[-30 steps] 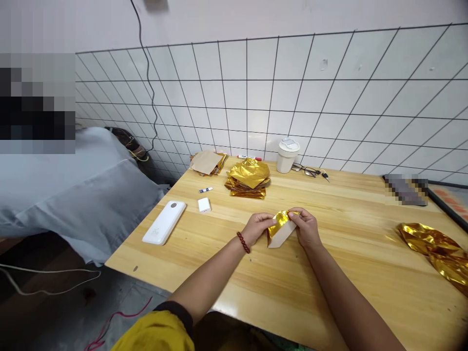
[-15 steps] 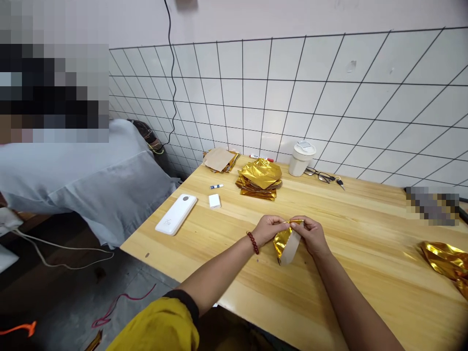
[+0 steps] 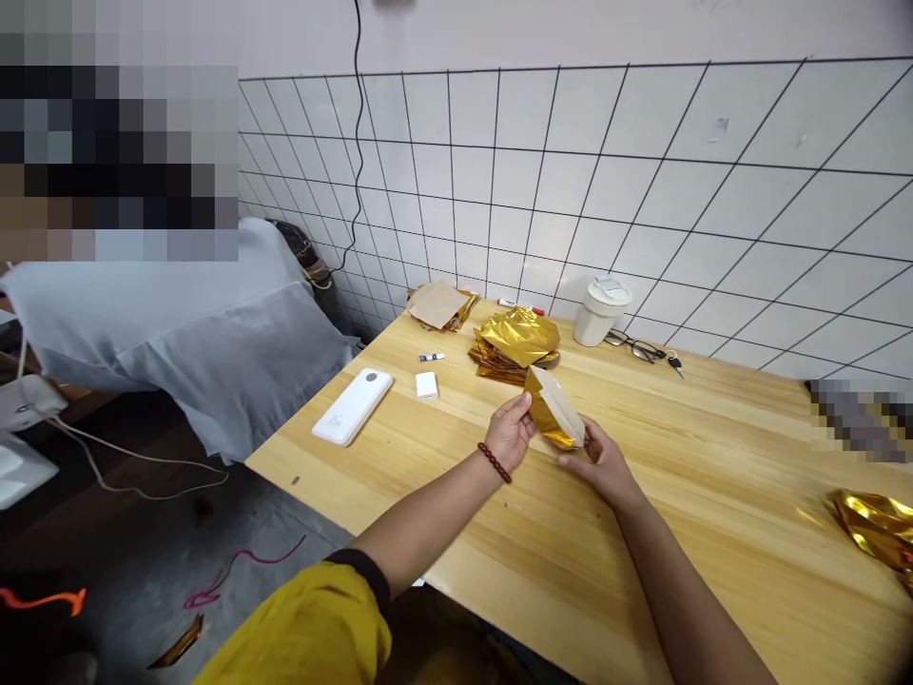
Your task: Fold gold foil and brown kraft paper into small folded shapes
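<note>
A folded piece of gold foil paper (image 3: 553, 411) with a pale paper backing is held just above the wooden table (image 3: 699, 495), between both my hands. My left hand (image 3: 511, 430), with a red bead bracelet at the wrist, pinches its left edge. My right hand (image 3: 601, 460) grips its lower right corner from beneath. A stack of gold foil sheets (image 3: 517, 344) lies on the table just beyond the held piece.
A white power bank (image 3: 352, 406), a small white block (image 3: 426, 384) and a tiny tube (image 3: 431, 358) lie at left. Brown paper sheets (image 3: 439, 304), a white lidded cup (image 3: 600, 311), glasses (image 3: 633, 347) and keys sit by the gridded wall. More gold foil (image 3: 877, 523) lies at right. A person in grey (image 3: 178, 333) sits at left.
The foil piece has been lifted off the table and turned, its pale side now facing up. Both hands rose slightly and moved toward the stack. The camera view shifted left.
</note>
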The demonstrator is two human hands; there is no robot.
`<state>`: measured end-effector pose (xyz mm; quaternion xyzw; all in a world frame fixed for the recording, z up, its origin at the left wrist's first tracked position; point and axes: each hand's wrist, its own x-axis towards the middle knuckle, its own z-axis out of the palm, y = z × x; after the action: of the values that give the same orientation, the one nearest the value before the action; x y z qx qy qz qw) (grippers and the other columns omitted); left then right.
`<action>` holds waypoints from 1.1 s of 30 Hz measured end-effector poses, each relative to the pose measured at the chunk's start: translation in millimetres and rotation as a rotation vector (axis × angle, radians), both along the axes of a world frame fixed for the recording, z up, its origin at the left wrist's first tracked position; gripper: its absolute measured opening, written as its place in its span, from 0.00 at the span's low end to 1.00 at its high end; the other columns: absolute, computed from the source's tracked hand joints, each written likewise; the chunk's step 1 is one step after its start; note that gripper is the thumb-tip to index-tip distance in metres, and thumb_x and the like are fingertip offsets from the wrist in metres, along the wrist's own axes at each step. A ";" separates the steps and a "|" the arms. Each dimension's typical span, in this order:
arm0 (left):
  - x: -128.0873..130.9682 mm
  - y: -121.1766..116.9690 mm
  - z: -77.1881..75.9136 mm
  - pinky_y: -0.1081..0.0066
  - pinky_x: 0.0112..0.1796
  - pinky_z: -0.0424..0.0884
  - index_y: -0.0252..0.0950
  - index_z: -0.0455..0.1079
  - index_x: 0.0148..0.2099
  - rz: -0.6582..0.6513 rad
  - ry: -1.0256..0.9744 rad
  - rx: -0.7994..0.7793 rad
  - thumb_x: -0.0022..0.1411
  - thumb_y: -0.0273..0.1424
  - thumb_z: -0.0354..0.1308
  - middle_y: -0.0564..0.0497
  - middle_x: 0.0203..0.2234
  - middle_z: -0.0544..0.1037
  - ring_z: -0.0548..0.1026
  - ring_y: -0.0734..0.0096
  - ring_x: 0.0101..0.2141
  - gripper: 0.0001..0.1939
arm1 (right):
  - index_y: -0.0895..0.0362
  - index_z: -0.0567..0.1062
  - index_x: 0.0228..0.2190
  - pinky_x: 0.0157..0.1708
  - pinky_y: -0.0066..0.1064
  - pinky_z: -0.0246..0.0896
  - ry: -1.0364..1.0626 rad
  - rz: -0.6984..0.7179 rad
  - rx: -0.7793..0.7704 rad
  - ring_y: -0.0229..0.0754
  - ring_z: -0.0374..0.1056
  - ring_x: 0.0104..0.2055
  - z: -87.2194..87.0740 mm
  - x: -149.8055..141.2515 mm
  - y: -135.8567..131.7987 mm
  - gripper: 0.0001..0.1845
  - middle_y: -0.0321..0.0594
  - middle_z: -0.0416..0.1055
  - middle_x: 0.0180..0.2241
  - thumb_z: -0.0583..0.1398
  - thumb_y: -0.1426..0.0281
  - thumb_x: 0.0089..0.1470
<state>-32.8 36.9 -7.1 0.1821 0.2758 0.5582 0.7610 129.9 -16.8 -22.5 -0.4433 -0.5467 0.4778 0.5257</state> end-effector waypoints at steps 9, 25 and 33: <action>-0.9 -2.7 -1.0 0.71 0.33 0.70 0.31 0.70 0.28 -0.080 0.082 0.025 0.37 0.32 0.74 0.50 0.26 0.77 0.74 0.73 0.29 0.18 | 0.55 0.78 0.30 0.26 0.29 0.58 0.087 -0.280 -0.046 0.36 0.62 0.23 -6.3 7.1 2.9 0.14 0.34 0.69 0.22 0.68 0.57 0.46; 4.4 -13.3 -1.6 0.70 0.28 0.69 0.27 0.75 0.33 -0.273 0.427 0.236 0.36 0.42 0.74 0.50 0.21 0.75 0.70 0.77 0.21 0.26 | 0.51 0.74 0.45 0.35 0.31 0.67 0.109 -0.173 0.034 0.41 0.70 0.36 -2.9 5.2 0.0 0.27 0.41 0.74 0.40 0.71 0.63 0.42; 3.9 -10.6 -0.5 0.74 0.24 0.61 0.28 0.74 0.32 -0.239 0.405 0.196 0.38 0.42 0.73 0.51 0.19 0.73 0.68 0.78 0.20 0.24 | 0.44 0.65 0.54 0.41 0.34 0.69 0.095 -0.136 0.175 0.45 0.70 0.47 -7.5 5.8 2.6 0.37 0.44 0.60 0.60 0.71 0.68 0.44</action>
<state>-28.9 26.3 -7.7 0.3945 0.3437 0.4405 0.7295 135.7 -14.2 -30.1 -0.4087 -0.5296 0.4117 0.6189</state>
